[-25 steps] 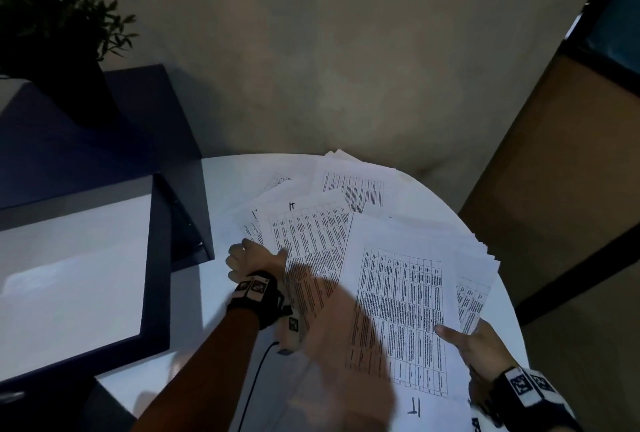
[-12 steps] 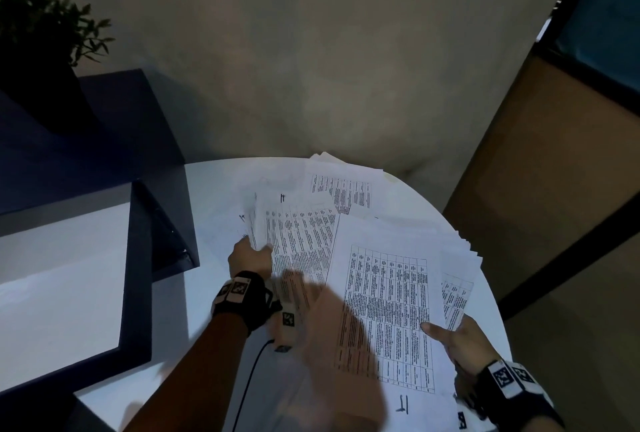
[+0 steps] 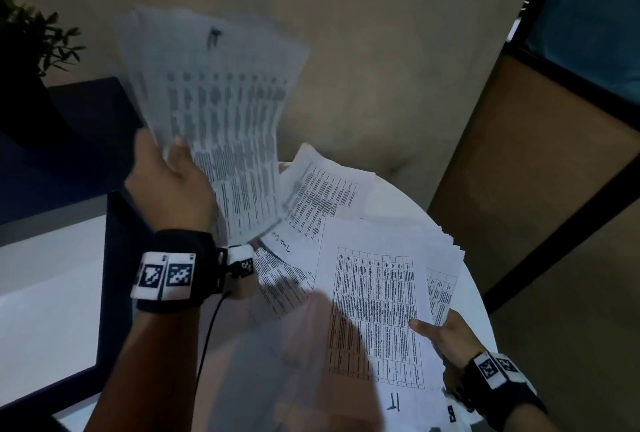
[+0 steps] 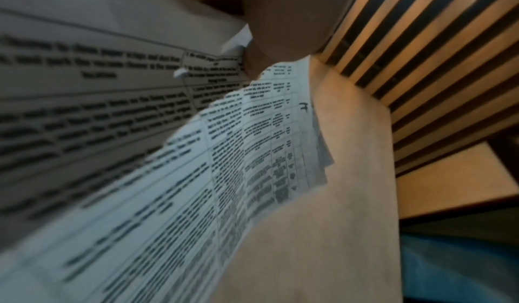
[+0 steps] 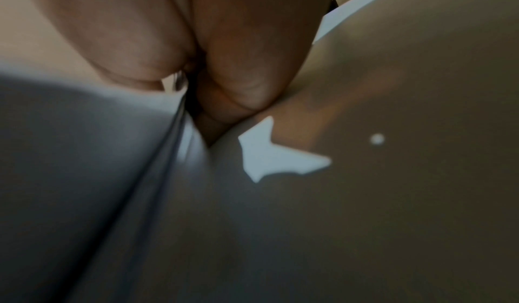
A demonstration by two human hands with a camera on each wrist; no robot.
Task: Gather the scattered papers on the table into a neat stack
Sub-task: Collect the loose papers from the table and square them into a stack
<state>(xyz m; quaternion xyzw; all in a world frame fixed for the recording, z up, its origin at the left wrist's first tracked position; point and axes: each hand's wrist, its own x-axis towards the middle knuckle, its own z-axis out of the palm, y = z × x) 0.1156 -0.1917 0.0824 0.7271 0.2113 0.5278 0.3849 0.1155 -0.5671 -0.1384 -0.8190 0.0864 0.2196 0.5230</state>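
Observation:
My left hand [image 3: 173, 168] grips a few printed sheets [image 3: 214, 102] by their lower left edge and holds them raised and fanned above the table; the same lifted sheets [image 4: 224, 174] fill the left wrist view, blurred. More printed papers [image 3: 374, 300] lie spread and overlapping on the round white table [image 3: 474, 296]. My right hand [image 3: 440, 331] holds the right edge of the top sheet, thumb on its face. In the right wrist view the fingers [image 5: 238, 63] pinch a paper edge [image 5: 174, 130], with the rest hidden.
A dark cabinet [image 3: 104, 217] with a white top stands against the table's left side, carrying a potted plant [image 3: 24, 50]. A beige wall [image 3: 381, 50] lies behind. A brown panel with dark frame [image 3: 554, 172] is to the right.
My left hand took hold of several sheets at the table's left and lifted them up high toward the camera. My right hand stayed at the right edge of the spread.

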